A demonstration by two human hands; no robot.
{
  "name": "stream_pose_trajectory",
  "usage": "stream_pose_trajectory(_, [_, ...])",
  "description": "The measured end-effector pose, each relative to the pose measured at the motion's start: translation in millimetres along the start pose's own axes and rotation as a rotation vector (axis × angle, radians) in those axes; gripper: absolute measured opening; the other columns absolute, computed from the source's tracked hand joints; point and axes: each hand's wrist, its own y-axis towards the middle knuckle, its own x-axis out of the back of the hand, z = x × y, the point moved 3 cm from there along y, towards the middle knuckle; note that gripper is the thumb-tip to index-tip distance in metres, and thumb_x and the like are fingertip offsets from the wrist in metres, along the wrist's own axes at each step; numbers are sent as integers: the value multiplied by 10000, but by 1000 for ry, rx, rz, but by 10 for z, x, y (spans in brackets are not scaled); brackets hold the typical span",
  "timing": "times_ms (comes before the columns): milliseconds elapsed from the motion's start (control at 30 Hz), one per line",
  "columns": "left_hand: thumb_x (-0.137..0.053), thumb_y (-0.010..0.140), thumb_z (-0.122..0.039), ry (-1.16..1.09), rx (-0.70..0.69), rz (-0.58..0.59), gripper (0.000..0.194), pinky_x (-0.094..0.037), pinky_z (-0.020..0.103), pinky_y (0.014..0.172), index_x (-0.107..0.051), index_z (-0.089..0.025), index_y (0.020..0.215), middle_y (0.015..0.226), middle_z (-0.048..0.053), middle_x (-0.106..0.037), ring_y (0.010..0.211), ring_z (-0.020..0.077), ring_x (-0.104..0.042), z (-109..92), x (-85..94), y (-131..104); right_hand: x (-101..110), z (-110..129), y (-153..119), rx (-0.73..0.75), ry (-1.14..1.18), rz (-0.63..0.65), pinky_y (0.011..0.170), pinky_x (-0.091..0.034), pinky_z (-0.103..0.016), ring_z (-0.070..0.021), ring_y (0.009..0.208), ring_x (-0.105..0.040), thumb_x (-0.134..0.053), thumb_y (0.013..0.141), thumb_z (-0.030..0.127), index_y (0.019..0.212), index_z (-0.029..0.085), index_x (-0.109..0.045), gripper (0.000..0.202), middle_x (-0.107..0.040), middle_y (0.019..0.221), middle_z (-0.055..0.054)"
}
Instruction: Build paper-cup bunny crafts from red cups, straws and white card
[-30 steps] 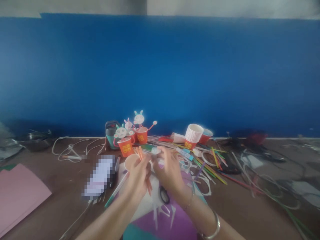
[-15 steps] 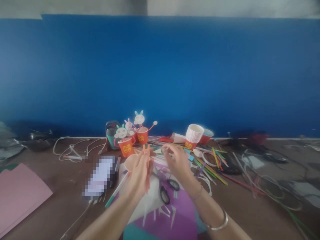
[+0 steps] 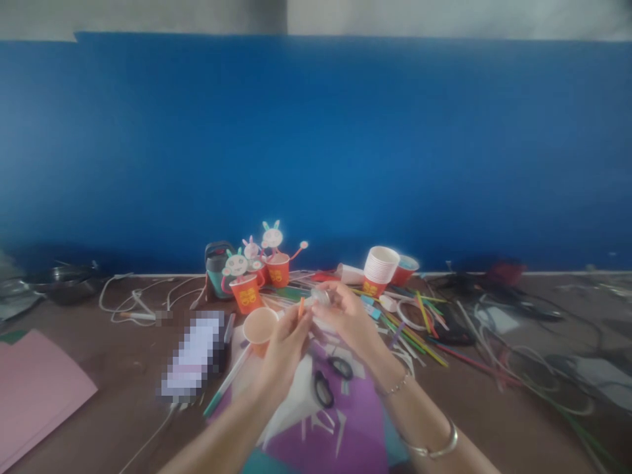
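Note:
My left hand (image 3: 290, 332) is closed on an orange strip (image 3: 301, 307), whose end stands up between thumb and fingers. Close beside it, my right hand (image 3: 345, 313) is closed on a small clear, round item (image 3: 320, 297) that looks like a roll of tape. The two hands nearly meet above the white paper. An upright orange paper cup (image 3: 261, 329) stands just left of my left hand. Below the hands, black-handled scissors (image 3: 324, 388) lie on purple paper (image 3: 355, 428) with thin white offcuts; their blades are partly hidden.
Orange cups with rabbit-faced figures (image 3: 245, 293) stand behind, beside a teal and grey container (image 3: 217, 270). A stack of paper cups (image 3: 381, 266) is at the back right, near coloured sticks (image 3: 419, 342) and cables. A phone (image 3: 192, 355) and pink paper (image 3: 39, 395) lie left.
My hands have come together, and the clear round item now shows in my right fingers. The left hand has turned and shifted right, exposing more of the orange cup.

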Motion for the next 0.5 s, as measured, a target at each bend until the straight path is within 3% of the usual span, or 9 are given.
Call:
stream_pose_trajectory(300, [-669,745,-539,46,65,33,390,-216,193,415,-611,-153,765,662,-15,-549,463,47,-294,-57,-42,-37,-12,85,-50,-128,107,-61,580,-481,-275,-168,668,-612,-608,654,211,926,203,-585,273,-657,762,-4])
stream_pose_trajectory(500, [-667,758,-521,-108,116,9,351,-371,160,534,-622,-211,916,813,-2,-586,639,80,-502,60,1,-15,-11,94,-46,-54,131,-48,607,-487,-277,-170,720,-620,-626,685,239,912,205,-582,234,-665,842,-20])
